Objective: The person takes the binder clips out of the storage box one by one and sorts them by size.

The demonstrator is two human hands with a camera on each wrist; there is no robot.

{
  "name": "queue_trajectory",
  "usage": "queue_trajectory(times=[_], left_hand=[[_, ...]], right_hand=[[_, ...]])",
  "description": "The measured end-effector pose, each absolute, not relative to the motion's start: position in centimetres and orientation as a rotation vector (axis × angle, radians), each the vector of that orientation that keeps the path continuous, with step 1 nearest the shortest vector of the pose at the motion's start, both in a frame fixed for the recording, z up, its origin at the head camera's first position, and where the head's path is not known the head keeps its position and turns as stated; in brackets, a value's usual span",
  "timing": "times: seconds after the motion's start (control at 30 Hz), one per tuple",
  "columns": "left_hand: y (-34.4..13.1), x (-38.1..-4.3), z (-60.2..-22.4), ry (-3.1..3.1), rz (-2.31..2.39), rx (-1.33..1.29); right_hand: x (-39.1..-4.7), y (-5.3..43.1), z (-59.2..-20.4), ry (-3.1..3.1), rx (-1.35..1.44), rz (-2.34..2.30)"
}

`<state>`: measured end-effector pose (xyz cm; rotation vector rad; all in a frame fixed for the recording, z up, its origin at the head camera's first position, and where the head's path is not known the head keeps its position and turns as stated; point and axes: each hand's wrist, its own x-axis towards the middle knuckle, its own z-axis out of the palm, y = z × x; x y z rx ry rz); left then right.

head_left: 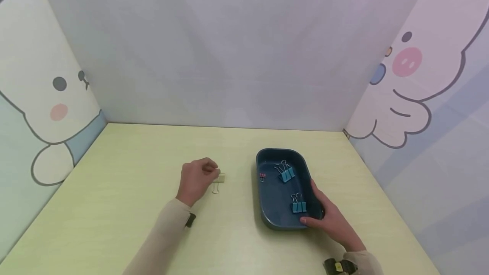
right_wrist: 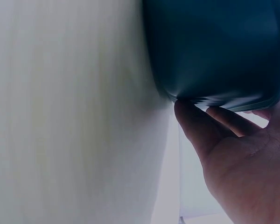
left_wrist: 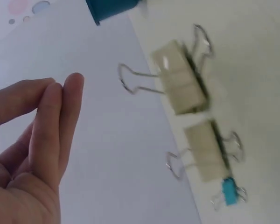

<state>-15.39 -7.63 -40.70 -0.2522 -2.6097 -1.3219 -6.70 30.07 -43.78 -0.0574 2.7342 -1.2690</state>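
Note:
My left hand (head_left: 197, 180) is above the table, thumb and fingertips brought together beside a pale yellow binder clip (head_left: 219, 178). In the left wrist view nothing shows between those fingertips. A larger pale clip (left_wrist: 179, 77), a second pale clip (left_wrist: 206, 151) and a small teal clip (left_wrist: 229, 191) stand in a row on the table, apart from the fingers. My right hand (head_left: 330, 220) grips the dark blue tray (head_left: 276, 220) at its near right corner, thumb over the rim. Inside lie teal binder clips (head_left: 286, 174), more teal clips (head_left: 299, 207) and a tiny pinkish-red clip (head_left: 262, 176).
The light wood-patterned table (head_left: 133, 173) ends at a grey back panel (head_left: 225, 54). Side panels printed with cartoon animals stand left (head_left: 34, 109) and right (head_left: 439, 109). Both wrists wear dark straps.

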Motion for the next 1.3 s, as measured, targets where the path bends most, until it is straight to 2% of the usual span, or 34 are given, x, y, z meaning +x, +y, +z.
queue_trajectory(times=[0.33,0.73,0.9,1.13,1.3], left_hand=[[-1.4,-17.3,-40.0,-2.668,-1.537,-0.576],[4.0,-20.1,-39.4,-2.851,-1.362,-0.762],[5.4,-20.9,-39.4,-3.008,-1.071,-0.771],[7.5,-20.5,-39.5,-2.964,-0.320,-0.920],[8.3,-19.9,-39.9,-2.878,-0.084,-0.950]], right_hand=[[-6.6,30.3,-43.9,2.737,-0.040,-1.273],[-6.6,30.0,-43.8,2.729,-0.039,-1.290],[-6.5,29.9,-43.8,2.727,-0.033,-1.294],[-6.5,29.9,-44.0,2.741,-0.035,-1.289],[-6.5,29.8,-44.3,2.712,-0.006,-1.301]])
